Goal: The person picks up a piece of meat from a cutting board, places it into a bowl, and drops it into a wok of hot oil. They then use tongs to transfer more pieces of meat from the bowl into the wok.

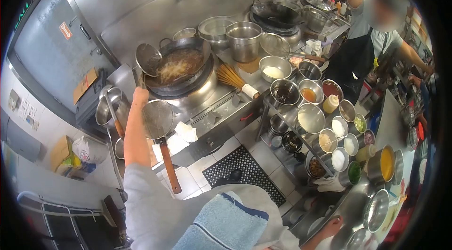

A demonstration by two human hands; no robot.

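My left hand [140, 95] is closed around the handle of a round skimmer [149, 59], raised over the left edge of a wok [200, 68]. Pale food is bubbling in the wok's brown oil [175, 65]. Below that hand, a fine-mesh strainer [158, 119] with a wooden handle lies on the stove front beside a white cloth [185, 132]. My right hand [332, 227] is low at the right, by the steel counter edge and near a steel bowl [376, 210]. Its fingers are too small and partly hidden to read.
A bamboo brush [230, 76] and a tall steel pot [244, 42] stand right of the wok. Several bowls of sauces and seasonings fill the rack [301, 139]. Another person [362, 43] stands at the far right. A perforated black mat [242, 174] covers part of the floor.
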